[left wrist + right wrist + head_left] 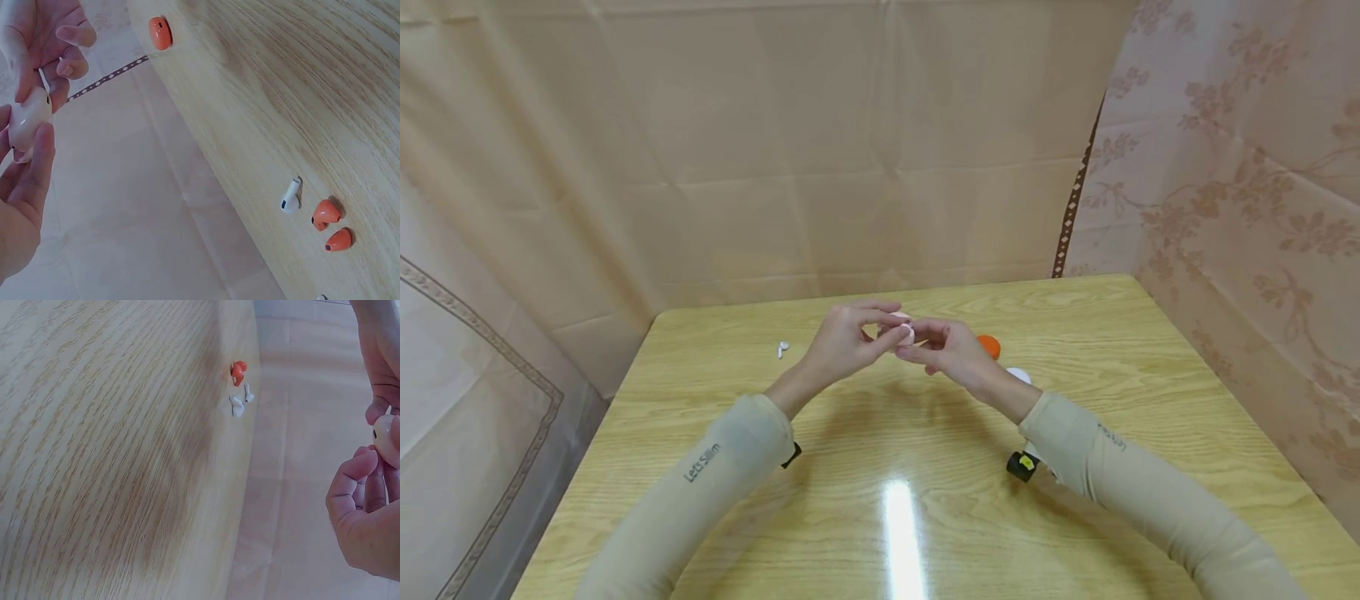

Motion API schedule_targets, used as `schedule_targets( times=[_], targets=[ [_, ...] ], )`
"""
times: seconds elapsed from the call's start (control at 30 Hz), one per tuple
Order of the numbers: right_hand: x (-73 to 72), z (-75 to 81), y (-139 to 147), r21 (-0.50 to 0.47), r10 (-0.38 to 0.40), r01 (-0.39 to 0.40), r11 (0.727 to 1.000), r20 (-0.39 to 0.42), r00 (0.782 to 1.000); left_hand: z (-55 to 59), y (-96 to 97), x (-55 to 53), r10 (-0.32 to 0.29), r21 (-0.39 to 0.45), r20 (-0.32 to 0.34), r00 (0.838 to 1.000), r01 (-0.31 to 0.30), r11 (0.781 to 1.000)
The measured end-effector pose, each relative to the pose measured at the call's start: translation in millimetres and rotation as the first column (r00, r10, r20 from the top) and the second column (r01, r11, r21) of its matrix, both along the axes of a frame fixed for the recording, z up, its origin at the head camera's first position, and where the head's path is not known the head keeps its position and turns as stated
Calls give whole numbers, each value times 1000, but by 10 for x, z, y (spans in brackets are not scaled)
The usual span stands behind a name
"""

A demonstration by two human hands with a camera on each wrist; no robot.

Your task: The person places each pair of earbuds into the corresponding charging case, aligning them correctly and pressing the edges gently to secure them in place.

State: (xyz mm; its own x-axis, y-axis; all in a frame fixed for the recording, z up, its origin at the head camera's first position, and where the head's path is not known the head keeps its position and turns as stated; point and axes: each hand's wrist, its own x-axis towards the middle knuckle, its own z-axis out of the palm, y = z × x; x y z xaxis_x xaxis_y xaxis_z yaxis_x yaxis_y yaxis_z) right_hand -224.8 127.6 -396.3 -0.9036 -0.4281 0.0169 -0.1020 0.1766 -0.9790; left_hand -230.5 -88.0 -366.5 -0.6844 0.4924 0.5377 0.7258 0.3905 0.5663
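Observation:
A white earbud charging case (908,337) is held up over the far part of the table, between both hands. My left hand (842,342) grips it with the thumb on one face and fingers behind; the left wrist view shows the glossy case (30,119) close up. From the other side, my right hand (962,354) pinches the case's edge between thumb and fingers, its other fingers loosely curled. Left of the hands, a white earbud (290,197) lies on the table near an orange earbud (326,212) and a second orange earbud (339,240).
An orange charging case (990,346) lies behind my right wrist, with a white rounded object (1018,375) partly hidden by the forearm. Two white earbuds show in the right wrist view, one of them (236,406) nearer. A beige curtain (850,167) hangs behind the wooden table (880,433).

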Motion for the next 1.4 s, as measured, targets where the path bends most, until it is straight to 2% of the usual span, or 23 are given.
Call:
schedule_targets(
  times=[0.47, 0.83, 1.13, 1.4],
  targets=[
    [10, 4, -17, 12, -7, 7, 1000, -6, 1000, -18, -28, -2, -1, 35, 52, 999, -1, 999],
    [-1, 10, -9, 5, 8, -9, 1000, 7, 1000, -11, -26, -2, -5, 42, 20, 1000, 4, 999],
    [4, 17, -15, -7, 7, -7, 1000, 18, 1000, -35, -21, -27, -32, 92, 1, 999, 32, 995],
    [4, 20, -26, 2, -1, 1, 1000, 22, 1000, -41, -40, -16, 10, 77, 6, 1000, -11, 997]
  ],
)
